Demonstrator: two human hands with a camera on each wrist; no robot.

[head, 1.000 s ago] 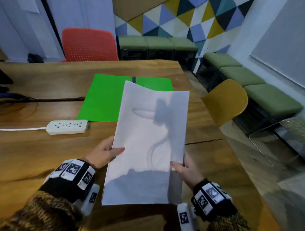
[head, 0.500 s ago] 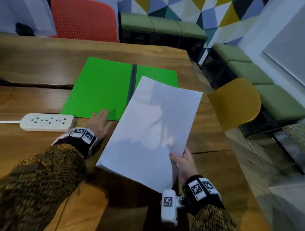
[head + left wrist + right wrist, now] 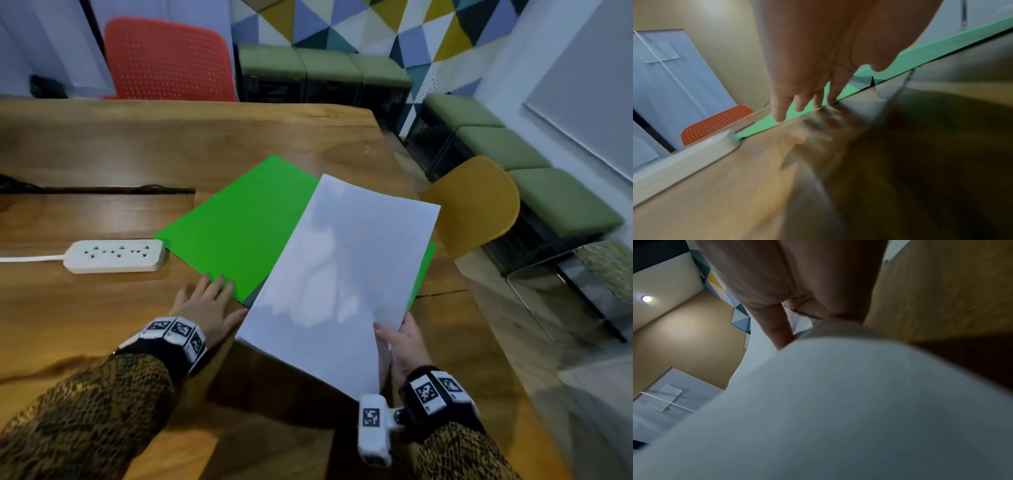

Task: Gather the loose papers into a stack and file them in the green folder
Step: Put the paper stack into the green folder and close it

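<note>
The green folder [image 3: 239, 222] lies open and turned at an angle on the wooden table [image 3: 102, 154]. A stack of white papers [image 3: 339, 281] hangs over its right half, held at the near right corner by my right hand [image 3: 394, 335], thumb on top. My left hand [image 3: 209, 298] lies flat with straight fingers, the fingertips [image 3: 818, 104] touching the folder's near edge [image 3: 900, 55]. In the right wrist view the paper stack [image 3: 838, 402] fills most of the picture under my right hand [image 3: 789, 331]. The folder's dark spine is mostly hidden by the papers.
A white power strip [image 3: 114, 255] with its cord lies left of the folder, almost touching its corner. A red chair [image 3: 168, 58] stands behind the table, a yellow chair [image 3: 479, 202] at its right edge. Green benches [image 3: 513, 164] line the walls.
My left hand let go of the papers and went to the folder's near edge. The folder has turned clockwise and nearer. My right hand alone has carried the stack over the folder's right half.
</note>
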